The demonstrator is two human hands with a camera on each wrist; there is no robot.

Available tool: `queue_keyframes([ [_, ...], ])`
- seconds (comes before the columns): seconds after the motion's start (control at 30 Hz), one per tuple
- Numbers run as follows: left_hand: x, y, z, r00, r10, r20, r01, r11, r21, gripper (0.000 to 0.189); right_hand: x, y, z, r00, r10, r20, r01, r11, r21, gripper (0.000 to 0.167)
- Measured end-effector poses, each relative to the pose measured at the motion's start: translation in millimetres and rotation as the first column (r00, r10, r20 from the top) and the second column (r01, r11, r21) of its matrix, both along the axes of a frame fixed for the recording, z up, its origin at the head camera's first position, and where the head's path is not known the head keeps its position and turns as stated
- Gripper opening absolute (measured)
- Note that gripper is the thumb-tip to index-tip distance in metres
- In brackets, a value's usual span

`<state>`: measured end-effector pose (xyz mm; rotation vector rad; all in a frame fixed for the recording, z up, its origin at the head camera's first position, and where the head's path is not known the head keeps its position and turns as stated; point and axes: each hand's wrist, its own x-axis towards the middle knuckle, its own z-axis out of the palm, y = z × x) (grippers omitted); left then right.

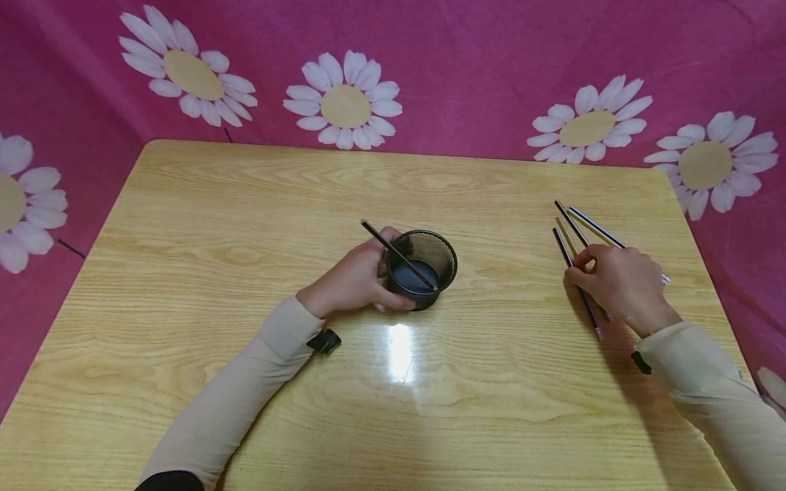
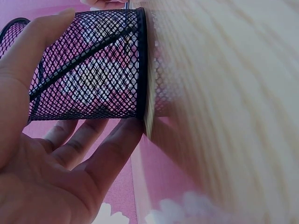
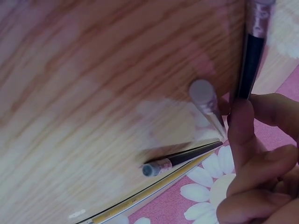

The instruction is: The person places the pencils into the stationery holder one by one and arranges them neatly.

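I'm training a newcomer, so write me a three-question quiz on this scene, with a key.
1. Which grip holds the mesh cup?
2. True or false: the cup is empty.
3. Choose: the right grip pinches a pencil that is (a) red, (b) dark, (c) green.

Key:
1. The left grip.
2. False; a slanted pencil is inside it.
3. (b) dark.
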<state>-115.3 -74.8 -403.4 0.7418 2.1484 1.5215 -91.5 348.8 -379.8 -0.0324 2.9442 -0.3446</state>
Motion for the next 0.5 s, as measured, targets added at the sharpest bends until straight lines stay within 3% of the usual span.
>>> queue_keyframes([
  [0.2, -0.3, 0.4, -0.8, 1.000, -0.004, -0.004, 0.004, 1.000, 0.001, 0.081, 2.7, 0.0, 2.6, 1.000, 0.006, -0.020, -0.006, 1.000, -0.021, 0.028],
  [0.5, 0.0, 0.0, -1.7, 1.000, 0.001, -0.011, -0.001, 1.000, 0.004, 0.082, 7.8, -7.9, 13.7, 0.984, 0.030, -0.178, -0.044, 0.996, -0.078, 0.028],
])
